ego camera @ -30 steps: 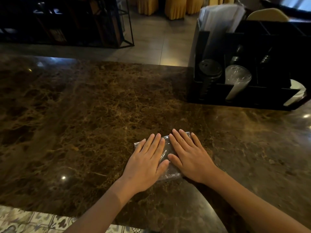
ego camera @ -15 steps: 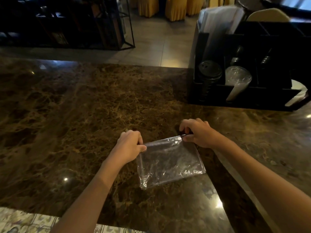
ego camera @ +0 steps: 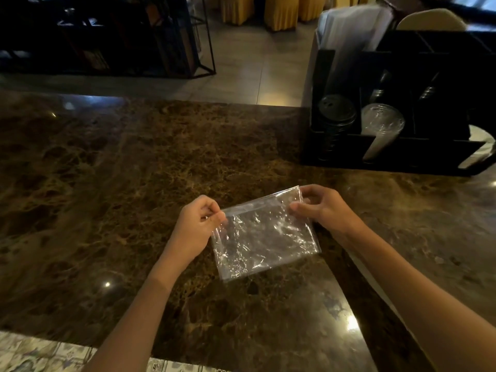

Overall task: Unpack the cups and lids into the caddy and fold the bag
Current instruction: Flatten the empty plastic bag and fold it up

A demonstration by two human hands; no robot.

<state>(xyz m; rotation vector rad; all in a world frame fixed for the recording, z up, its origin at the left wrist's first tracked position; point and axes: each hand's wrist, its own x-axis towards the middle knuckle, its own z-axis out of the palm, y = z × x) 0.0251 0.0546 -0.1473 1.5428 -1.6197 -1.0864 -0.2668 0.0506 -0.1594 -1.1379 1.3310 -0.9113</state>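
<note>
Left hand (ego camera: 197, 226) and right hand (ego camera: 319, 208) each pinch a far corner of the bag (ego camera: 264, 234): light, limp, slippery film, best held by its corners.

Dim room, tiled floor (ego camera: 241, 65), yellow-draped chairs (ego camera: 279, 9)

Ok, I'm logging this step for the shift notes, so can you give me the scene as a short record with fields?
surface: brown marble counter
bag: clear plastic bag, folded flat, near edge on the counter
left hand: pinching the bag's far left corner
right hand: pinching the bag's far right corner
caddy: black, far right of the counter
in caddy: black lids, clear cups
</note>
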